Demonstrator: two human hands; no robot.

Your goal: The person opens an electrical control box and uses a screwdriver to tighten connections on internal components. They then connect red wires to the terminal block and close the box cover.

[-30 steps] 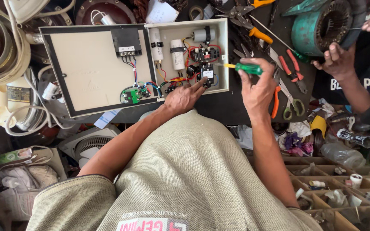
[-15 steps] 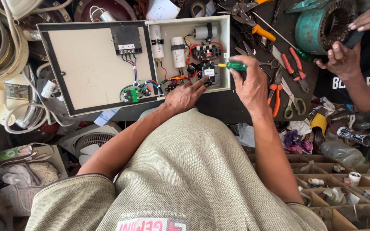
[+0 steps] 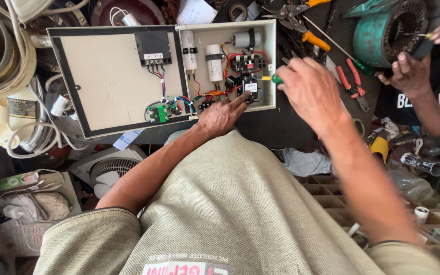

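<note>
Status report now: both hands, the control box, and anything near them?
Left hand fingertips on black relay inside open control box. Right hand grips green-handled screwdriver, tip at relay. Another person's hands at teal motor stator, apart.

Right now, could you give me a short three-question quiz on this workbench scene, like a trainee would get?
1. True or false: the right hand holds a green-handled screwdriver aimed into the open electrical control box.
2. What does the left hand touch? A) the orange-handled pliers B) the wired parts in the box's lower section C) the white fan
3. Fill in: the teal motor stator lies by another person's ____.

Key: 1 true; 2 B; 3 hands.
</note>
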